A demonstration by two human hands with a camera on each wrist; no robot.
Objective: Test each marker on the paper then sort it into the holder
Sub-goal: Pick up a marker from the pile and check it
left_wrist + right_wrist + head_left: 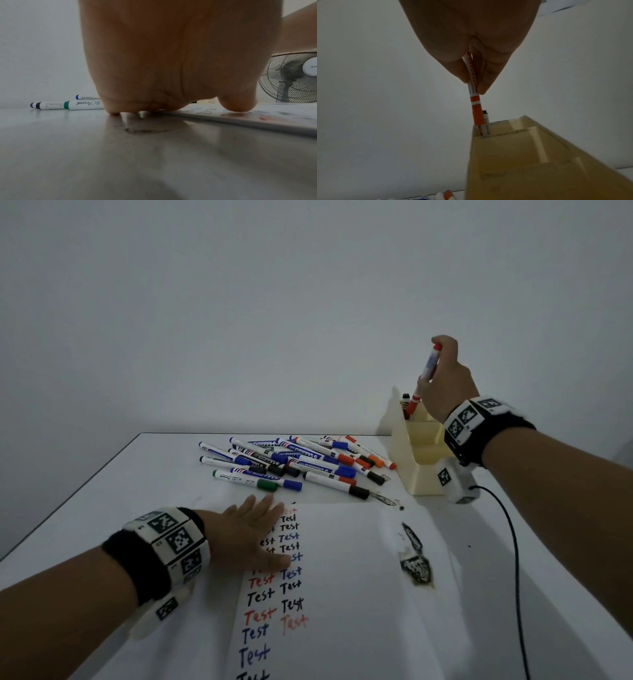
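Observation:
My right hand (442,374) pinches an orange-capped whiteboard marker (430,368) upright, cap down, over the back compartment of the cream stepped holder (419,474). In the right wrist view the marker's orange cap (477,115) dips just inside the holder's back rim (505,121), beside a black marker (486,121) standing there. My left hand (257,532) lies flat with straight fingers on the top left of the paper (342,594), which carries rows of "Test" in black, blue and red. The left wrist view shows its palm (171,60) on the table.
A pile of several capped markers (294,463) lies behind the paper, a green one (246,479) nearest my left hand. Black ink smears (416,563) mark the table right of the paper. A black cable (513,559) runs along the right. A fan (295,77) stands beyond the table.

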